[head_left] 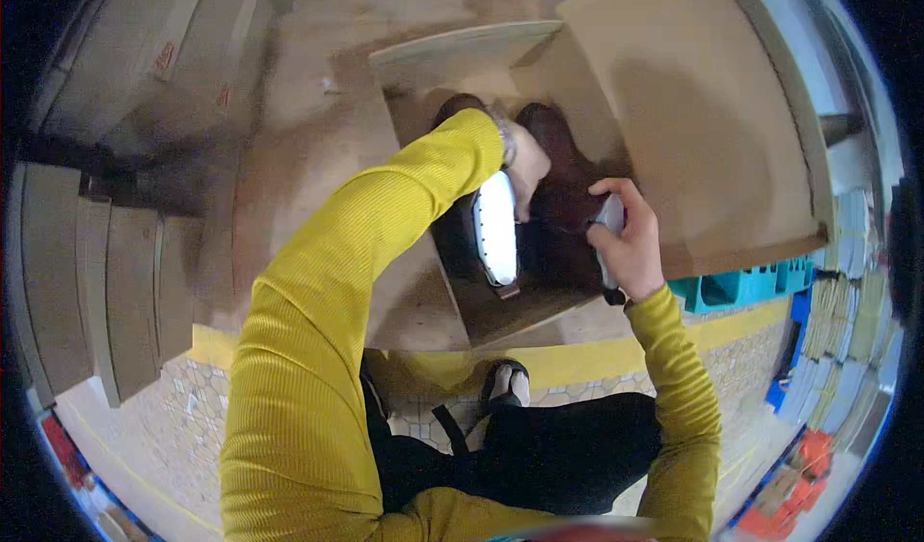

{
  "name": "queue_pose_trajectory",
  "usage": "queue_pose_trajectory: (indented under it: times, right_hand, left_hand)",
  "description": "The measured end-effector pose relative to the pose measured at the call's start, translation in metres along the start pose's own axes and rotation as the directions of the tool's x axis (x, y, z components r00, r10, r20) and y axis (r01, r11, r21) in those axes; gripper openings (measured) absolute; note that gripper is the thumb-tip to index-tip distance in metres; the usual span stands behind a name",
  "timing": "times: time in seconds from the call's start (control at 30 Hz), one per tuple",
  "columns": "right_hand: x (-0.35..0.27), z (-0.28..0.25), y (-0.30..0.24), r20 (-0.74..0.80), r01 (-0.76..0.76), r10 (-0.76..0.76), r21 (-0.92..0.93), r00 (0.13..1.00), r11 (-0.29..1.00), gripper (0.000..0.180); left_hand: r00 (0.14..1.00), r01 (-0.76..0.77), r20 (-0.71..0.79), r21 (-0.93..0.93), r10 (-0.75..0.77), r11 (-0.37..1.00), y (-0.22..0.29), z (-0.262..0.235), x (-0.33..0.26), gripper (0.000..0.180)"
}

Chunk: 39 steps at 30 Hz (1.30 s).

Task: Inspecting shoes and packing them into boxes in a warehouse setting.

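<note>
An open cardboard box (472, 46) holds a pair of dark brown boots (551, 136). My left hand (526, 162) reaches down into it between the boots. Its fingers are bent, partly hidden, and I cannot make out whether they grip anything. Just below that hand lies a long, bright white piece (497, 229) with small dark marks along its edge, at the left boot. My right hand (633, 244) is closed around a light grey-white piece (608, 219) with a black lower end, beside the right boot's dark shaft. What this piece is does not show.
The box's lid (712, 109) stands open on the right. Brown cardboard boxes (130, 282) line the left. A teal plastic crate (736, 287) and stacked packets (828, 330) are at the right. Yellow edging (568, 367) runs along the front of the brown work surface (308, 157).
</note>
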State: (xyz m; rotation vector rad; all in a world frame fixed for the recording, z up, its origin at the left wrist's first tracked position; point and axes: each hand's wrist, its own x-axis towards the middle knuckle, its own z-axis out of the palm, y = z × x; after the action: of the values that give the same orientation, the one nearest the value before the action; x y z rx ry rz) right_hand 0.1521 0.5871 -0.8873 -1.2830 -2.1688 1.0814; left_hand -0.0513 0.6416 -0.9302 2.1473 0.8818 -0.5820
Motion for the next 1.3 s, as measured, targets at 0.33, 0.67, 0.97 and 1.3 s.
queue_pose_trajectory:
  times: [0.33,0.67,0.97,1.3]
  right_hand:
    - [-0.022,-0.107,-0.024,-0.345,0.329,-0.276,0.105,0.897,0.939,0.041]
    - [-0.056,-0.154,-0.033,-0.380,0.268,-0.074,0.489,0.922,0.830,0.045]
    - [-0.057,-0.125,-0.057,-0.441,0.351,-0.187,0.328,0.878,0.877,0.045]
    - [-0.066,-0.103,-0.065,-0.392,0.308,-0.132,0.429,0.910,0.849,0.047]
  left_hand:
    - [0.757,-0.386,-0.654,-0.443,0.003,0.809,0.069,-0.040,-0.008,0.046]
    - [0.773,-0.305,-0.622,-0.540,-0.127,0.784,0.105,-0.055,-0.040,0.032]
    - [0.523,-0.110,-0.839,-0.241,-0.150,0.964,0.124,-0.042,-0.079,0.037]
    - [0.622,-0.351,-0.782,-0.319,-0.035,0.881,0.122,-0.023,-0.085,0.030]
